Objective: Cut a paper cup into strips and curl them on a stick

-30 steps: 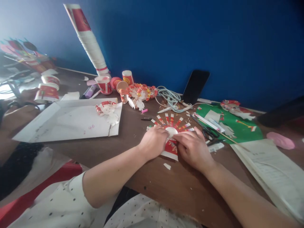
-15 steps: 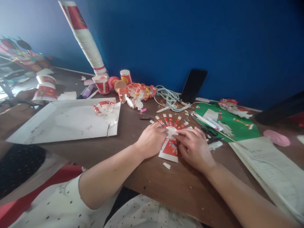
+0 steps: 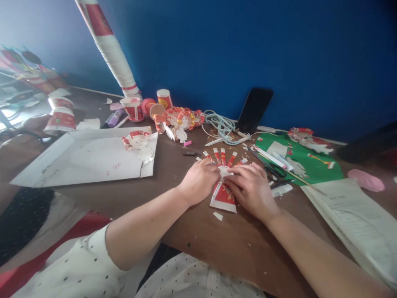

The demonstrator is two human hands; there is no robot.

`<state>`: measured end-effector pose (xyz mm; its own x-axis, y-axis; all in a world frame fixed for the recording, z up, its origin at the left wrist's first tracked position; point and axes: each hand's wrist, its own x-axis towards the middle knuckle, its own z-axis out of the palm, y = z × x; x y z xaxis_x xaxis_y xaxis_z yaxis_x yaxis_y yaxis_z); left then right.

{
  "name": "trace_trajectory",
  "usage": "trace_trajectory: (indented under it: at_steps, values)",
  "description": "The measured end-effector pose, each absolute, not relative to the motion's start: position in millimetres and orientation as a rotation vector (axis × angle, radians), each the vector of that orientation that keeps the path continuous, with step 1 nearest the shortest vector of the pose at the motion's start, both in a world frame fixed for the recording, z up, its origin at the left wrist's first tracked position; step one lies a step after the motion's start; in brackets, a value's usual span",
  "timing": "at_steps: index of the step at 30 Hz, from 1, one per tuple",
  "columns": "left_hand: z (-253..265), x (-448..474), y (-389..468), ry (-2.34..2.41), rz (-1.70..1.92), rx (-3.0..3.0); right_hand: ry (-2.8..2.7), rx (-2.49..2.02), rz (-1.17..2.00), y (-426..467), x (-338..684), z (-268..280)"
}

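A red-and-white paper cup [image 3: 223, 201], cut into strips, lies spread on the table before me. Its narrow strips fan out on the far side around a white round base, and a wide panel points toward me. My left hand [image 3: 201, 182] has its fingers curled over the left side of the cup, by the base. From the right, my right hand [image 3: 252, 188] grips the base between thumb and fingers; part of the base is hidden under them. A scrap of white paper [image 3: 218, 216] lies close below the panel.
Scissors [image 3: 274, 170] and a green sheet [image 3: 313, 165] lie to the right, near papers [image 3: 359, 223]. Behind are a coiled cable [image 3: 220, 126], a phone [image 3: 256, 109] and paper cups [image 3: 134, 111]. A white board [image 3: 89, 157] lies left, beside another person's hands [image 3: 23, 142].
My right thumb and fingers have shifted on the round base, with the thumb now higher, against its near edge. The wide panel has swung slightly to the right. My left hand stays in place.
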<state>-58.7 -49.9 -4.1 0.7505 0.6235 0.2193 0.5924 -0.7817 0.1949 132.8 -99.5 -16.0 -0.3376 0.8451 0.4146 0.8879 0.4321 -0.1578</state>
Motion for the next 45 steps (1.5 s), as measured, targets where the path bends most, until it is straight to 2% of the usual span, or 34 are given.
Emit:
trace_trajectory:
  at_steps: [16,23,29,45]
  values:
    - [-3,-52,-50,0.941,0.459,2.895,-2.370,-1.512,-0.288,-93,125,-17]
    - [-6,-57,-51,0.943,0.484,2.885,-2.252,-1.389,-0.232,-101,140,-15]
    - [-3,-60,-55,0.974,0.466,2.934,-2.147,-1.420,-0.322,-108,159,-11]
    - [-11,-52,-59,0.969,0.437,2.890,-2.303,-1.521,-0.235,-106,139,-20]
